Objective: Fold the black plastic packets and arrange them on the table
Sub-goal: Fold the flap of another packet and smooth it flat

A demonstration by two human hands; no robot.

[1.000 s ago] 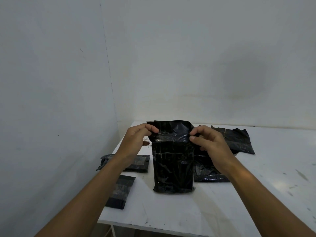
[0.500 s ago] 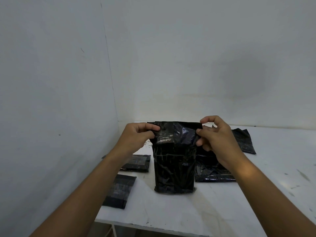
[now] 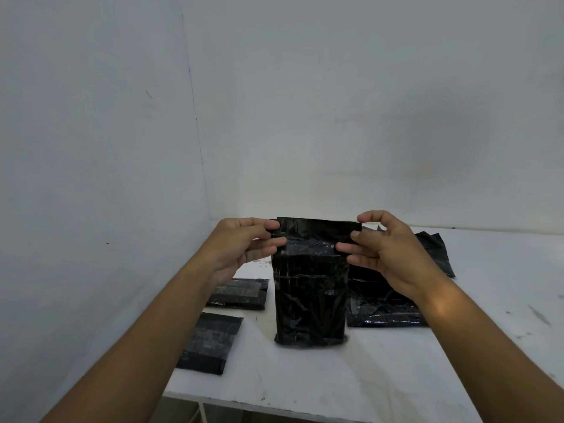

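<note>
Head view: left hand (image 3: pixel 244 244) pinches the upper left edge of the black packet (image 3: pixel 311 297), thumb on the near face, fingers curled behind it. Right hand (image 3: pixel 389 250) pinches the upper right edge the same way, index finger hooked over the top corner, the other fingers bent along the side. Both hands are partly closed on the plastic and hold nothing else. The packet hangs between them as a tall, narrow, creased strip. Its top band (image 3: pixel 317 235) is turned over toward the viewer, and its lower end meets the white table (image 3: pixel 335 380) near the middle. Just right of the strip, partly behind the right hand, lies a loose heap of unfolded black packets (image 3: pixel 384 306), glossy and wrinkled, with one more sheet (image 3: pixel 435 248) spread farther back and to the right. Left of the strip, under the left forearm, two folded packets lie flat and apart: one farther (image 3: pixel 241 293), one nearer (image 3: pixel 210 341) by the table's left edge. Table surface is scuffed, with small dark marks on the right. Plain pale walls (image 3: pixel 91 148) meet in a corner behind the table's far left end.
</note>
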